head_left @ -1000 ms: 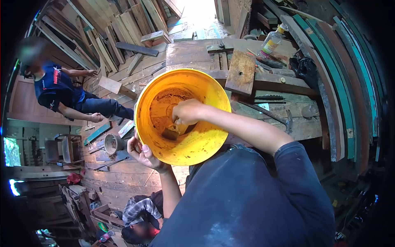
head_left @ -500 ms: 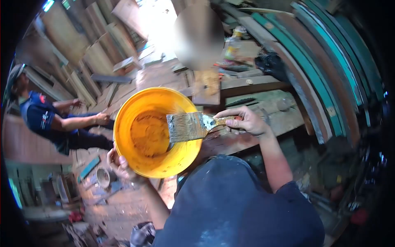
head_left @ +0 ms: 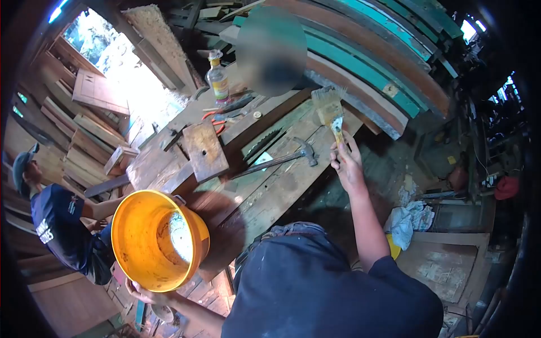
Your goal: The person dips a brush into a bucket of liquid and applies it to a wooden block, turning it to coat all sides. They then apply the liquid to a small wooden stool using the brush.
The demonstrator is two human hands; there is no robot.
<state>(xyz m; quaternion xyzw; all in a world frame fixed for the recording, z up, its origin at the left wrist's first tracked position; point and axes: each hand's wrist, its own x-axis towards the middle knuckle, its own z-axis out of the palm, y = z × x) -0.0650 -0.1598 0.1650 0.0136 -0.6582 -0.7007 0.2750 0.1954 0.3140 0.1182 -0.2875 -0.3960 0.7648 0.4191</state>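
A yellow bucket (head_left: 194,234) is tilted with its mouth toward the lower left; dark residue and a bright patch show inside. My left hand (head_left: 145,293) grips it at the lower rim, the fingers partly hidden. On the right, my right hand (head_left: 347,163) is closed around the handle of a wide paintbrush (head_left: 328,107). Its worn bristles point up, apart from the bucket. Between the two hands, a claw hammer (head_left: 282,160) lies on the wooden workbench (head_left: 265,194).
A wood block (head_left: 205,151), red-handled pliers (head_left: 217,119) and a labelled bottle (head_left: 218,81) are on the bench. Green and brown boards (head_left: 360,62) are stacked behind. A person in a dark shirt (head_left: 65,225) is at the left. A white plastic bag (head_left: 410,222) lies at the right.
The paintbrush has moved out from over the bucket, up and to the right. The bucket has shifted left and down and tilted differently. My view has turned, showing more of the bench.
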